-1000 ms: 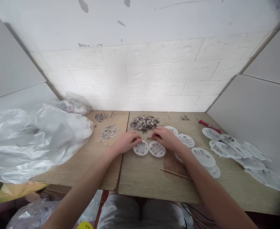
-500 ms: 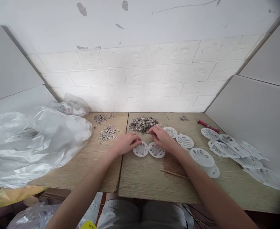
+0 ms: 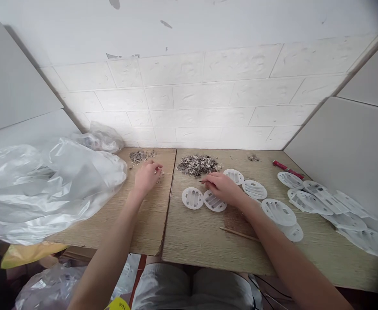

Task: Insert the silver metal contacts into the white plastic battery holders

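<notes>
My left hand (image 3: 147, 176) is over the heap of small silvery metal pieces (image 3: 161, 173) on the left board, hiding most of it. Its fingers are bent together in a pinch; what is between them is too small to make out. My right hand (image 3: 220, 186) is closed round a thin, dark, pointed tool (image 3: 202, 181), whose tip points left. That hand hovers in front of a bigger metal heap (image 3: 198, 165) and partly covers a white oval plastic plate with slots (image 3: 214, 202). Beside that plate lies another white oval plate (image 3: 192, 198), with small metal parts at its slot ends.
More white plates (image 3: 278, 212) lie to the right, with an overlapping stack (image 3: 318, 202) by the side panel. A red pen-like object (image 3: 288, 169), a wooden stick (image 3: 238, 234) and small metal heaps (image 3: 140, 156) lie around. A big plastic bag (image 3: 56, 189) fills the left side.
My left hand has moved left and away from the left white plate to the small metal heap. My right hand stays near the big heap with its tool. The view has shifted slightly.
</notes>
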